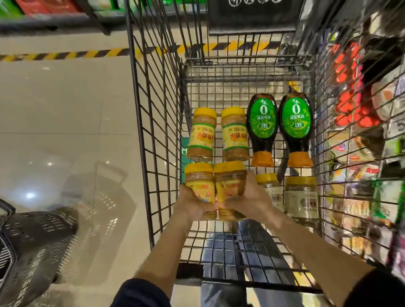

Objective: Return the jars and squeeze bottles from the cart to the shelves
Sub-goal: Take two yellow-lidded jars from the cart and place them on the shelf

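Observation:
Inside the wire cart (159,112), my left hand (193,204) grips a yellow-lidded jar (200,179). Pressed against it, a second yellow-lidded jar (229,178) sits in my right hand (250,198). Both jars are held side by side just above the cart floor. Further in, two more yellow-lidded jars (201,135) (235,133) lie flat. To their right lie two dark squeeze bottles with green labels (262,126) (296,124), orange caps toward me. Two clear jars with yellow lids (269,185) (302,194) rest at the near right, partly behind my right wrist.
A black plastic basket (8,245) stands on the tiled floor (34,112) at the left. Shelves with packaged goods (387,127) run close along the cart's right side. More shelves (32,8) stand across the aisle, beyond a yellow-black floor stripe (39,56).

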A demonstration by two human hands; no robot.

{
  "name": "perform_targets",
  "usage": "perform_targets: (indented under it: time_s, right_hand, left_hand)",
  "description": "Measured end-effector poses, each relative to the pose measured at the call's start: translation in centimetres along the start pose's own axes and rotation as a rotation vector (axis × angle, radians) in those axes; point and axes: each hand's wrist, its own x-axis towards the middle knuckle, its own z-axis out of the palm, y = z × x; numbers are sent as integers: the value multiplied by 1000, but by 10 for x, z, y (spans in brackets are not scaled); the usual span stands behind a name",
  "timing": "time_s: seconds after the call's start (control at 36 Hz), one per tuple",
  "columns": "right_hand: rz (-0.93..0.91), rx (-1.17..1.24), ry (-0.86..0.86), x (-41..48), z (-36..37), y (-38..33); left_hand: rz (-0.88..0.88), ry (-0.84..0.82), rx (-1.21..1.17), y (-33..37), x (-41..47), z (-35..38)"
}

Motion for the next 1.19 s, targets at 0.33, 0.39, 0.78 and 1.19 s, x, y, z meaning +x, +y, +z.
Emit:
perform_targets:
  time_s: [0.33, 0.39, 0.78, 1.19]
  right_hand:
    - [-104, 152, 48, -64, -80, -50]
    - [-132, 197, 75, -73, -91, -59]
    - [-415, 398, 439, -197, -164, -133]
    - [-530, 471, 993, -400, -126, -143]
  left_hand:
    - [229, -93, -124, 99, -108, -20]
    - [276, -102, -140, 115, -118, -24]
    - [713, -67, -75, 217, -226, -64]
    - [1299, -411, 182, 259, -374, -76]
